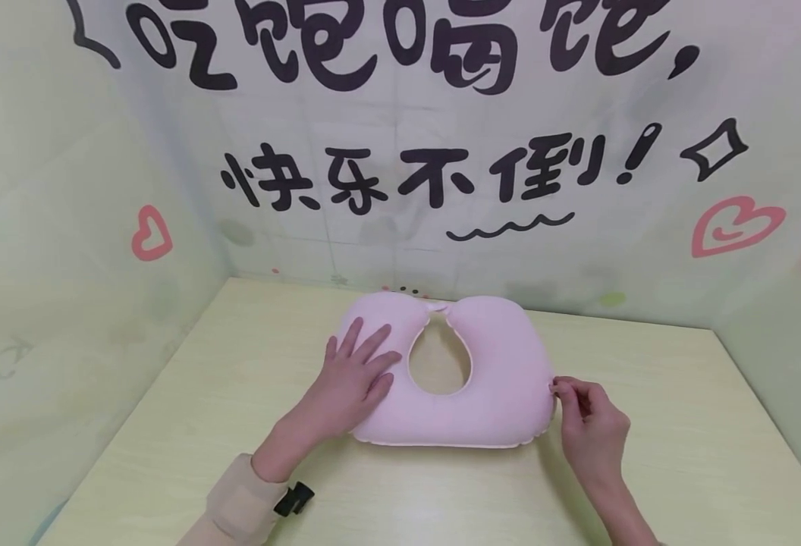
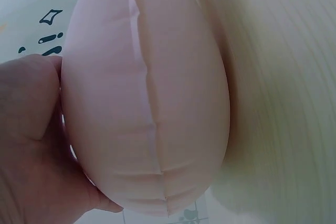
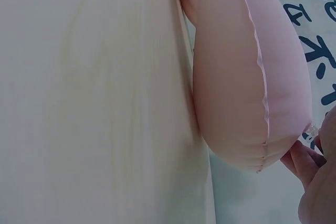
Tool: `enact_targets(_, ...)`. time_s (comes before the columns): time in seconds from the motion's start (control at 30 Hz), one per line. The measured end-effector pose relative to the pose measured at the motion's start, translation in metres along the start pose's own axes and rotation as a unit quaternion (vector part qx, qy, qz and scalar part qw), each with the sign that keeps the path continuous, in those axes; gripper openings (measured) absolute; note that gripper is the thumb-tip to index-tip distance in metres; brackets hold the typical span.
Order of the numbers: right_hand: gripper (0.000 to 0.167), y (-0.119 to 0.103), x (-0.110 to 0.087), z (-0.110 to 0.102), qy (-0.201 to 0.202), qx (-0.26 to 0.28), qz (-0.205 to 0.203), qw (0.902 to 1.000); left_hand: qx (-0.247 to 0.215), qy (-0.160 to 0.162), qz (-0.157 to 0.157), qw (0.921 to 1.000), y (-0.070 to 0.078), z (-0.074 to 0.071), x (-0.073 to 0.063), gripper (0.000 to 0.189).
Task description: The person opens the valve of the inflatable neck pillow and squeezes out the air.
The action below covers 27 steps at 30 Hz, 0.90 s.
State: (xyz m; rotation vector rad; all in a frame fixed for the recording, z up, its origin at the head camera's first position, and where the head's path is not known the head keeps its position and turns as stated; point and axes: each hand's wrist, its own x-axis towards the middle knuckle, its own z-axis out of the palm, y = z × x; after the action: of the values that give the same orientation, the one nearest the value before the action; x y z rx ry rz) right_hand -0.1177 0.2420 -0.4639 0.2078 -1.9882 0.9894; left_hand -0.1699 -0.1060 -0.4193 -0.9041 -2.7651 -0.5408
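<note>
A puffed-up pink inflatable neck pillow [image 1: 503, 364] rests on the table, its round opening in the middle and the slit between its two lobes toward the back wall. My left hand [image 1: 353, 383] lies on the left lobe with straight, spread fingers. At the pillow's right edge, my right hand [image 1: 595, 428] pinches a small clear valve [image 3: 313, 128] between thumb and finger. The left wrist view shows the pillow's side seam [image 2: 149, 87] close up, with the left hand [image 2: 31, 140] against its upper face. Part of the valve is hidden by the right fingers.
The pale wooden table [image 1: 189, 425] spreads around the pillow on all sides. Close behind the pillow rises a printed back wall [image 1: 387, 250] with black lettering, and side walls flank the table. A black clip [image 1: 294, 500] sits at the left wrist.
</note>
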Motion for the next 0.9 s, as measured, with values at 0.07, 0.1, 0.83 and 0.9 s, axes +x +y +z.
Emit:
enact_targets(0.07,0.012,0.001,-0.001,0.001,0.006,0.013,0.017,0.9998,-0.007,-0.005,-0.004,1.0000,0.001,0.000,0.000,0.031)
enact_targets(0.1,0.011,0.001,-0.001,0.002,0.008,0.022,0.027,0.9994,-0.010,-0.007,-0.005,0.9999,0.001,0.000,0.000,0.031)
enact_targets(0.83,0.017,0.007,0.013,0.003,0.044,0.313,0.409,0.8560,-0.032,-0.029,-0.005,0.9990,-0.002,0.002,0.001,0.028)
enact_targets(0.9,0.019,0.006,0.011,0.002,0.040,0.314,0.405,0.8581,-0.031,-0.022,-0.002,0.9993,-0.002,0.004,0.001,0.027)
